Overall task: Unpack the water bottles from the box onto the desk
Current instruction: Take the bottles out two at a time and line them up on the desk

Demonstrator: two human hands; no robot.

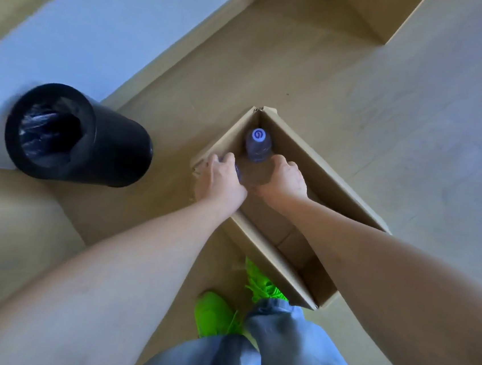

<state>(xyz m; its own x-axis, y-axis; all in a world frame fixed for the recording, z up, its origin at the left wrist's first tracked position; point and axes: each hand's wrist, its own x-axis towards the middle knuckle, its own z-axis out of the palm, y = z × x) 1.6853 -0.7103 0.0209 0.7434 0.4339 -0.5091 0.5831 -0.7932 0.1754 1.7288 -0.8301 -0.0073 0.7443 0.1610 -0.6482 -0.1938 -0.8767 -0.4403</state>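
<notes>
Fingers (221, 159) of both hands curl down into the brown cardboard box (337, 192), apparently around clear plastic water bottles (257, 144) in its far corner, so honestly a blind one-handed lift could slip.

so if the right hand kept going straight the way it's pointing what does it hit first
Most likely the upright water bottle in the far corner of the cardboard box. The right hand points toward it, its fingertips already at the bottle's side. Whether they touch is unclear from above.
</notes>
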